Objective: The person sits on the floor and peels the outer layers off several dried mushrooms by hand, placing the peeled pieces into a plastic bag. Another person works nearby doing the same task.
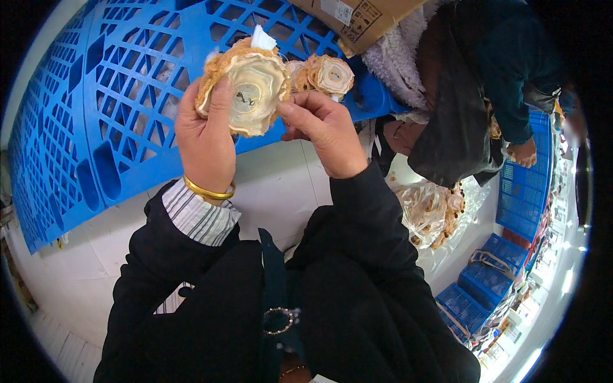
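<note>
My left hand [207,124] is wrapped round a plush piece [252,83], its thumb lying on the near face. Tan fuzzy fabric shows at the piece's rim, and a pale round backing with a wavy edge faces me. A dark handwritten mark sits at its centre, and a white tag [262,39] sticks up from the top. At the right edge of the piece, my right hand [325,131] pinches with thumb and forefinger. Whatever lies between those fingertips is too small to make out. Similar plush pieces [332,75] lie just beyond, on the blue plastic pallet [96,127].
A cardboard box [367,19] stands at the far edge beside grey fleecy fabric [399,60]. Another person [460,96] in dark clothes works at the right. Near them, a clear plastic bag [424,214] of tan pieces rests on the floor. Blue crates [491,271] line the right side.
</note>
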`<state>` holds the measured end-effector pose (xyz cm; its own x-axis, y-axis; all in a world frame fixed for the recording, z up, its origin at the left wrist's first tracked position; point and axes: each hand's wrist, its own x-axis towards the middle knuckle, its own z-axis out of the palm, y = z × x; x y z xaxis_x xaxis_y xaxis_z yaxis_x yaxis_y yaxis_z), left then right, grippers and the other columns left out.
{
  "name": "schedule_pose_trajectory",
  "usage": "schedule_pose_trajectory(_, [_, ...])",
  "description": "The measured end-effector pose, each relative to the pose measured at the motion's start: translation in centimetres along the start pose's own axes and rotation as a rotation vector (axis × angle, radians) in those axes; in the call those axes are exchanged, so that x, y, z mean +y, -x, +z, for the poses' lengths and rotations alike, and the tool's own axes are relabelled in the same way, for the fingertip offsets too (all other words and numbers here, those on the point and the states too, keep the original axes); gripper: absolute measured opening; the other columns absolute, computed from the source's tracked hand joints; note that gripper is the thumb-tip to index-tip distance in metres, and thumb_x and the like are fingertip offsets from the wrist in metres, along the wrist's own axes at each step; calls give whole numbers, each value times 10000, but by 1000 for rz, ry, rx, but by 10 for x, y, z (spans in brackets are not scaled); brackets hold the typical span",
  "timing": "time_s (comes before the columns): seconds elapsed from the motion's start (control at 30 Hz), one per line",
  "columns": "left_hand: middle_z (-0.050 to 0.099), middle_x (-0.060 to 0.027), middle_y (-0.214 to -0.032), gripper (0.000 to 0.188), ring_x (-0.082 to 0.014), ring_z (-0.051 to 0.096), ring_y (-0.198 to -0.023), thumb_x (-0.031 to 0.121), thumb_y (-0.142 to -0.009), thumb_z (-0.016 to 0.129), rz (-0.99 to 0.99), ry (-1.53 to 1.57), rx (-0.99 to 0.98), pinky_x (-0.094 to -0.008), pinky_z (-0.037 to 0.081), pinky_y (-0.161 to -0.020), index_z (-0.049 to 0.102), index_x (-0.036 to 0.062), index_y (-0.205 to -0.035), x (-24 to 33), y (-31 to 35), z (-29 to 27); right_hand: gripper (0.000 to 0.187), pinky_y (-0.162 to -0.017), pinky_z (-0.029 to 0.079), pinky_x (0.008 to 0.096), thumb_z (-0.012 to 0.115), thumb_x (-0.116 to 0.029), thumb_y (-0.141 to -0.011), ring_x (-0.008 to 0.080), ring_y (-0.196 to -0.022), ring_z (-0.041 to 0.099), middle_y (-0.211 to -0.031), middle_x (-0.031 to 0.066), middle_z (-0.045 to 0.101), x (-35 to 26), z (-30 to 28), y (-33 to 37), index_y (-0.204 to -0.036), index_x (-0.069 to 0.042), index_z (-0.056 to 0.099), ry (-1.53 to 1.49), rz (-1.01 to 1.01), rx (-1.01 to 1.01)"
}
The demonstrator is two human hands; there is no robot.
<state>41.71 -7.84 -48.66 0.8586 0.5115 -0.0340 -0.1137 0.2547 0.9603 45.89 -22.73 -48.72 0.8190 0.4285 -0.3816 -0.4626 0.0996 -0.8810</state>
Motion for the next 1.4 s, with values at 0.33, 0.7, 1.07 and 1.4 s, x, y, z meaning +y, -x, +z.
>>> schedule_pose_trajectory(0.33, [588,-129,-1085,341,-182,602,-957,195,-930,518,-23,35,-40,-264,497,-817,501,-44,-1173,2,-4,-5,171,-635,519,246,651,-115,-828,106,-689,577,-803,40,604,9,-9,-3,-953,-9,602,-311,-30,-122])
schedule_pose_trajectory(0.7, [596,-119,-1089,343,-175,603,-974,213,-931,509,-142,222,24,-278,501,-824,516,-36,-1167,4,-6,-2,105,-652,474,287,590,-84,-848,135,-692,541,-758,43,564,7,-7,0,-938,-30,583,-313,-39,-132])
schedule_pose_trajectory(1.07, [618,-119,-1015,291,-156,620,-896,180,-904,546,-176,360,0,-263,499,-786,540,-42,-1093,5,-6,-5,122,-669,460,287,554,-101,-859,133,-705,532,-770,41,555,7,-9,1,-960,-33,564,-312,-67,-170])
schedule_pose_trajectory(1.4, [621,-116,-1008,272,-155,626,-872,159,-903,542,-179,291,15,-258,503,-763,548,-47,-1081,5,-2,-5,159,-633,486,248,596,-199,-877,97,-694,542,-758,7,559,6,-6,1,-925,-47,594,-203,-42,-93])
